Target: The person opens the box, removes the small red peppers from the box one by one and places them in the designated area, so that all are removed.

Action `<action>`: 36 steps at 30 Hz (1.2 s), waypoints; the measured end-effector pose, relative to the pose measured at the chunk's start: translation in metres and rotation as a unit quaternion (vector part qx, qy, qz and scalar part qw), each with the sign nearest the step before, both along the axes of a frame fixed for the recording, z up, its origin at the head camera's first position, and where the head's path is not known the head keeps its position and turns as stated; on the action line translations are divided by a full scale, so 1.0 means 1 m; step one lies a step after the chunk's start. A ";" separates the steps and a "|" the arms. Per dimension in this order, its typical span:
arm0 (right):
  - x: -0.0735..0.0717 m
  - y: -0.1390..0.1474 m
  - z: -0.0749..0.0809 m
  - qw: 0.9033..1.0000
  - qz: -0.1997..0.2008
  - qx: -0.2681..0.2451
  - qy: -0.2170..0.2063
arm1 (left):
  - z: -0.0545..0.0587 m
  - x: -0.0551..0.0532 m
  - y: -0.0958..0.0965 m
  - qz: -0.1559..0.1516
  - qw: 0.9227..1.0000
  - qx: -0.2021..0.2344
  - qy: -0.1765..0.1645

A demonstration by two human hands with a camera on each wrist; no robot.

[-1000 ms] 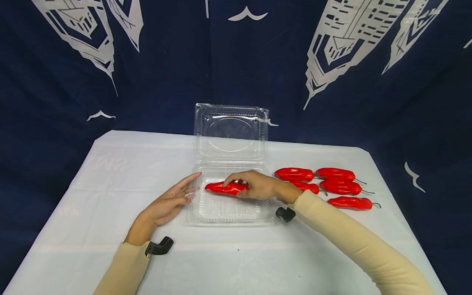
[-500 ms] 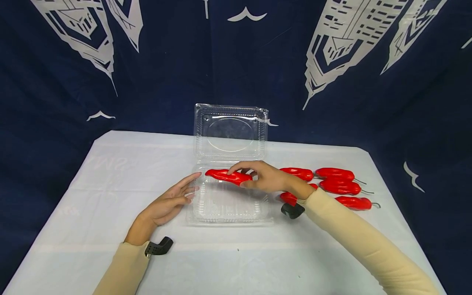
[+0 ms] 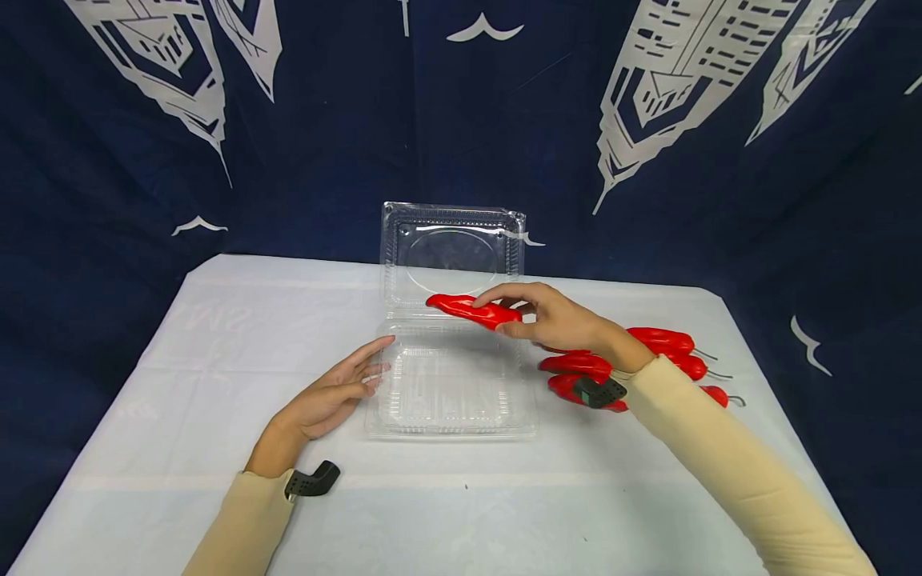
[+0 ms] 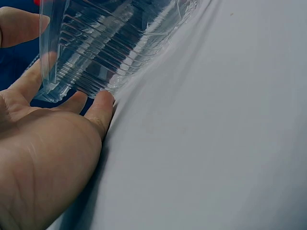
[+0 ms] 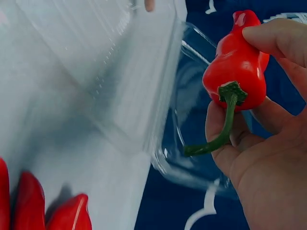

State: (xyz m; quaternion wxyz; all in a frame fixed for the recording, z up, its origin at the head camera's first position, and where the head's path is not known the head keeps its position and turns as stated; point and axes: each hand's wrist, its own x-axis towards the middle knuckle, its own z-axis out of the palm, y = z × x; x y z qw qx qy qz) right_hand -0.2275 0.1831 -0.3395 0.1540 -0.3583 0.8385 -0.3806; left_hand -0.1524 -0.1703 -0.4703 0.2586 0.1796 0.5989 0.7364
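Note:
My right hand (image 3: 558, 320) pinches a red pepper (image 3: 464, 309) between thumb and fingers, over the back edge of the clear plastic clamshell container (image 3: 446, 400). In the right wrist view, the pepper's curved green stem (image 5: 226, 129) points back toward the palm. The container's hinged lid (image 3: 452, 256) stands raised behind the base, and no pepper lies in the base. At the container's left side is my left hand (image 3: 324, 404), its fingers extended. In the left wrist view, the fingertips touch or nearly touch the ribbed wall (image 4: 110, 48).
Several more red peppers (image 3: 575, 366) lie on the white tabletop (image 3: 403, 512) to the right, partly hidden by my right forearm. A dark blue curtain (image 3: 461, 144) with white drawings hangs behind the table. Black wrist cameras (image 3: 314, 480) are strapped to both wrists.
My right hand has carried the pepper up from inside the container base, back and to the right, toward the lid hinge. The left hand has stayed in place.

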 end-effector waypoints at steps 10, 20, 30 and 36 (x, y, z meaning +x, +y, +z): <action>-0.007 0.038 0.004 0.998 -0.056 0.019 0.005 | 0.001 -0.001 0.001 0.002 1.000 -0.003 0.004; -0.009 0.077 -0.004 0.992 -0.119 0.031 -0.006 | -0.001 -0.002 0.002 -0.003 1.000 0.003 0.003; -0.019 0.114 -0.020 0.984 -0.163 0.075 0.012 | 0.000 0.000 0.000 0.001 1.000 -0.004 0.009; -0.023 0.135 -0.027 0.976 -0.187 0.107 -0.004 | -0.001 0.001 0.000 -0.005 1.000 0.004 0.003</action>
